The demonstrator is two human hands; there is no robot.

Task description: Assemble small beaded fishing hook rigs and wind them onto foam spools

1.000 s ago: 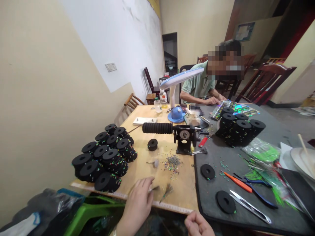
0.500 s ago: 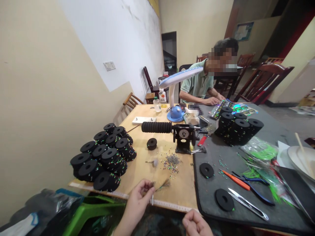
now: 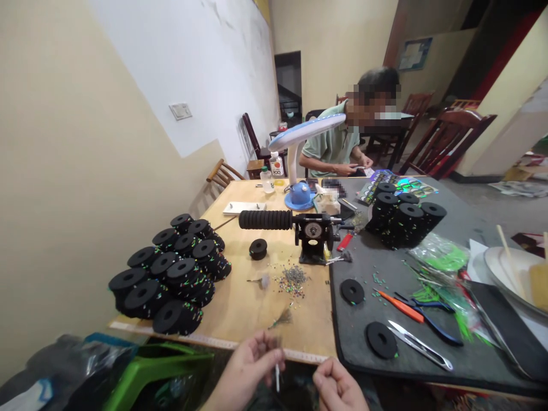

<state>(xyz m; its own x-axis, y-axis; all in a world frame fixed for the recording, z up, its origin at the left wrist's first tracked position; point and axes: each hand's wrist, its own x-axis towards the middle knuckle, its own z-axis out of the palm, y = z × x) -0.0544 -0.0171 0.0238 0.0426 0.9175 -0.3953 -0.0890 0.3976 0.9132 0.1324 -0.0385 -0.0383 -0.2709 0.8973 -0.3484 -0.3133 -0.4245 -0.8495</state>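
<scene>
My left hand [image 3: 257,365] is at the table's front edge, pinching a thin white stick [image 3: 277,377] that points down; a blurred brownish tuft shows above the fingers. Just to its right is my right hand [image 3: 338,383], thumb and fingertips pressed together; anything between them is too small to make out. Beyond the left hand lies a bundle of fine wires [image 3: 282,318]. Farther back are a pile of small beads [image 3: 294,275] and a pale tuft [image 3: 263,281]. A black hand-cranked winder [image 3: 312,234] carries a row of black foam spools [image 3: 265,220].
Stacked foam spools [image 3: 180,268] stand left, more [image 3: 406,220] at back right. On the grey mat [image 3: 355,342] lie orange-handled pliers [image 3: 402,306], tweezers [image 3: 422,345] and loose spools. A blue lamp [image 3: 299,195] stands behind the winder; another person [image 3: 334,148] sits across.
My left hand has moved right and toward me with the white stick, away from the wire bundle and closer to my right hand. The other person's hands have lifted from the sheets.
</scene>
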